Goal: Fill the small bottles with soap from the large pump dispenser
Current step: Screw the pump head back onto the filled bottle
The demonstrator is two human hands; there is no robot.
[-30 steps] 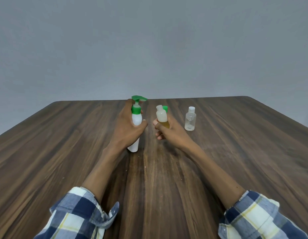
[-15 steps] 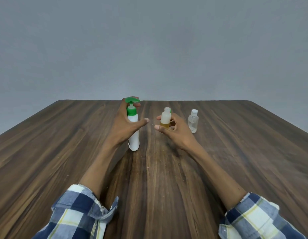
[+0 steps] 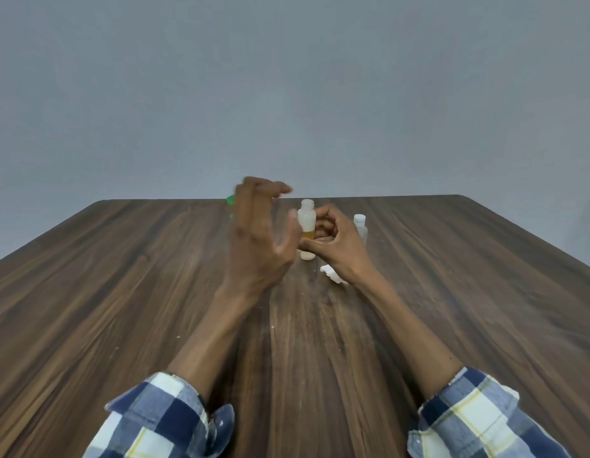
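An uncapped frosted small bottle (image 3: pixel 307 223) stands on the wooden table (image 3: pixel 121 292), with yellow soap in its lower part. My right hand (image 3: pixel 338 247) curls round it, thumb across its lower front and fingers behind its right side. My left hand (image 3: pixel 259 236) hovers blurred just left of the bottle, fingers spread and loosely bent, holding nothing. It hides nearly all of the large pump dispenser; only a bit of the green pump head (image 3: pixel 230 200) shows past its left edge. A second small clear bottle (image 3: pixel 360 224) with a white cap stands behind my right hand.
A small white piece, apparently a cap (image 3: pixel 330 272), lies on the table by my right wrist. The table's far edge runs just behind the bottles, with a plain grey wall beyond. Bare wood stretches to both sides and toward me.
My left hand has let go of the pump dispenser and lifted in front of it. The frosted bottle, held up a second ago, now stands on the table within my right hand.
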